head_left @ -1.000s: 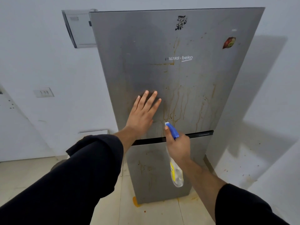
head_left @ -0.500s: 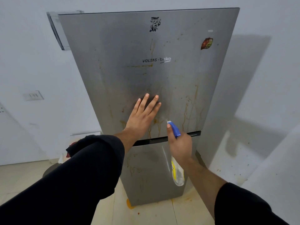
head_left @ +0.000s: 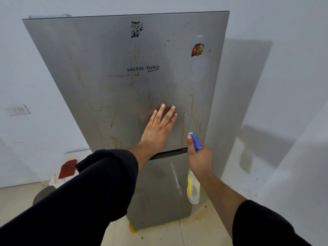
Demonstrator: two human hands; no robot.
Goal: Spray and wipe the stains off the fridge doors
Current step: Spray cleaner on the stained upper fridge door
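Left sleeve [head_left: 79, 196]: a black sleeve is reaching from the near left towards the fridge, pushed up at the forearm.
Right sleeve [head_left: 262, 226]: a black sleeve is sitting at the near right, with the bare forearm stretching out ahead of it.
Right hand [head_left: 199, 159]: it is gripping the spray bottle, fingers curled round its neck, with one fingertip lying beside the blue head.
Spray bottle [head_left: 193, 190]: its clear body is hanging below the right hand in front of the lower door, and its blue nozzle is pointing at the bottom right part of the upper door.
Left hand [head_left: 158, 130]: it is pressing flat on the upper door, just left of the nozzle, fingers straight and slightly spread.
Lower door [head_left: 159, 192]: it is showing faint orange streaks.
Floor [head_left: 204, 228]: orange spots are lying around the fridge's foot.
Upper door [head_left: 106, 68]: grey metal, it is carrying a brand logo [head_left: 142, 68] at its middle.
Stains [head_left: 191, 107]: orange drips are running down the upper door, thickest right of the left hand.
Sticker [head_left: 197, 50]: a red one is sitting far right on the upper door.
Black mark [head_left: 136, 29]: it is sitting near the door's top edge.
Red cloth [head_left: 68, 168]: it is lying left of the fridge, low by the wall.
Wall switch [head_left: 17, 109]: it is sitting on the far left wall.
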